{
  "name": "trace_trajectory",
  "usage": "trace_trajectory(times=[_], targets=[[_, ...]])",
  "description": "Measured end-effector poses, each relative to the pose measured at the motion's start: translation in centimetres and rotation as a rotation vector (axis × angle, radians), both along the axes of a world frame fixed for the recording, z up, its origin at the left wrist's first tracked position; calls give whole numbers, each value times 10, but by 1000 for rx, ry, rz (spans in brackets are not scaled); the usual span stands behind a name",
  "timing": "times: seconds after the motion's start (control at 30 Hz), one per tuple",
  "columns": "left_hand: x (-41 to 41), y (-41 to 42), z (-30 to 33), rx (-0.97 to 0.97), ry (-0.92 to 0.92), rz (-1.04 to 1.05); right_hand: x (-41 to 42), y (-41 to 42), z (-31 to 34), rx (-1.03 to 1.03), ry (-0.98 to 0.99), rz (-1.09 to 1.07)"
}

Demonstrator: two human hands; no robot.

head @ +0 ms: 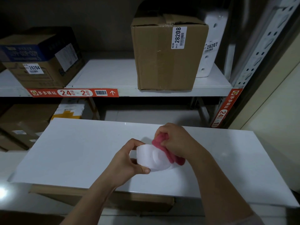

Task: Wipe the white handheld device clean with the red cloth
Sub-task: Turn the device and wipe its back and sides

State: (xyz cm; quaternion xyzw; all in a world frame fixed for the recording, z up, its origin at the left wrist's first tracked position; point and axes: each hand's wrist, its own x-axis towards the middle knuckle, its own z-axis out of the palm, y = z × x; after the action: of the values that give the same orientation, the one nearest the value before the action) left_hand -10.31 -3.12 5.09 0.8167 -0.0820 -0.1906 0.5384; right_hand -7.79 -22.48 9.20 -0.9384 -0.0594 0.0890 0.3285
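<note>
"28208" on the brown box [165, 52], "26204" on the left box [39, 62], "24-2" on the shelf strip [73, 92].

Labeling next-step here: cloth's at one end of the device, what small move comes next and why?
Probably drag the red cloth leftward across the white device. The right hand bunches the cloth against the device's right end, while the left hand pinches the other end above the white board; the middle face looks uncovered.

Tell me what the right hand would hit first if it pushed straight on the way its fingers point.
The right hand points left and down, its red cloth already against the white device. Beyond that, probably the left hand gripping the far side.
</note>
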Motion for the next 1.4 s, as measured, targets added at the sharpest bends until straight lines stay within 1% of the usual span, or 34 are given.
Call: trace_trajectory(times=[0.1,0.2,0.33,0.4,0.47,0.57,0.63,0.7,0.77,0.83,0.9,1.0,1.13,1.2,1.27,1.33,1.4], targets=[[1,5,1,37,-41,-58,-1,-12,-11,15,58,-98],[3,10,0,105,-118,-53,-2,-17,-18,51,93,-183],[7,18,-4,203,-216,-12,-5,-16,-22,183,121,-272],[8,21,-4,202,-205,-10,-8,-14,-23,257,143,-290],[8,21,-3,158,-141,-30,-9,-13,-24,283,138,-285],[6,17,-1,95,-114,43,-9,-12,-26,278,128,-261],[8,15,-2,122,-150,129,-10,-10,-26,259,87,-239],[9,12,-5,160,-151,164,-11,-8,-26,260,39,-233],[8,9,-10,216,-156,146,-12,-8,-28,268,13,-232],[7,7,-11,305,-163,114,-12,-9,-30,231,14,-218],[7,7,-11,346,-170,87,-11,-13,-31,186,27,-205],[9,10,-13,314,-161,81,-13,-23,-33,114,56,-226],[12,13,-16,284,-100,112,-18,-23,-29,123,71,-165],[13,14,-16,282,-94,115,-18,-17,-24,107,43,-109],[14,14,-16,283,-94,113,-17,-12,-26,154,19,-92],[13,15,-15,284,-111,98,-11,-10,-32,171,-24,-139],[13,15,-13,309,-139,60,-2,-7,-41,93,-134,-173]])
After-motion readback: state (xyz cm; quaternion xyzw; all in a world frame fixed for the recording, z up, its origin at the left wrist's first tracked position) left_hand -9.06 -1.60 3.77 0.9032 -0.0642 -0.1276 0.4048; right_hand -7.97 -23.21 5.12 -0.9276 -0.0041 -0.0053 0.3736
